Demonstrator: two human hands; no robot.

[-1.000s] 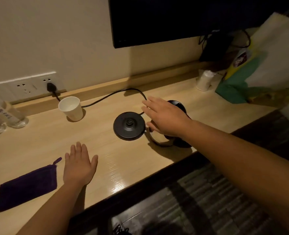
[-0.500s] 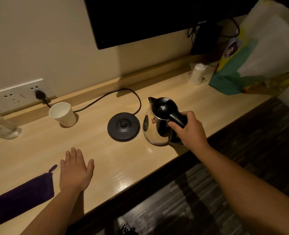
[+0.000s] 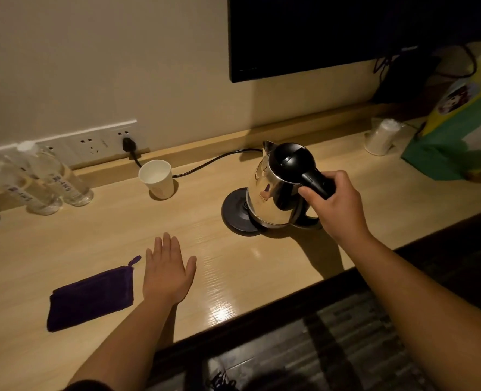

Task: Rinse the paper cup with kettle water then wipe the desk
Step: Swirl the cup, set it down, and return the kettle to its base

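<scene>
white paper cup (image 3: 157, 177) | shiny steel kettle (image 3: 273, 193), black lid+handle | black round base (image 3: 238, 214) | dark purple cloth (image 3: 91, 299) | light woodgrain surface (image 3: 262, 266) | black cord (image 3: 211, 162) | green-yellow bag (image 3: 456, 131)

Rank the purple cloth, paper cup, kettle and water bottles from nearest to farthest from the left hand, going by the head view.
From the left hand:
1. purple cloth, right beside it on its left.
2. paper cup, ahead by the wall.
3. kettle and water bottles, opposite sides, too close to call.

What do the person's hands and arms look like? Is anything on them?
Both forearms are bare. The left hand and right hand show no gloves, rings or watch. Only a sliver of dark sleeve peeks in at the bottom edge on the left arm.
</scene>
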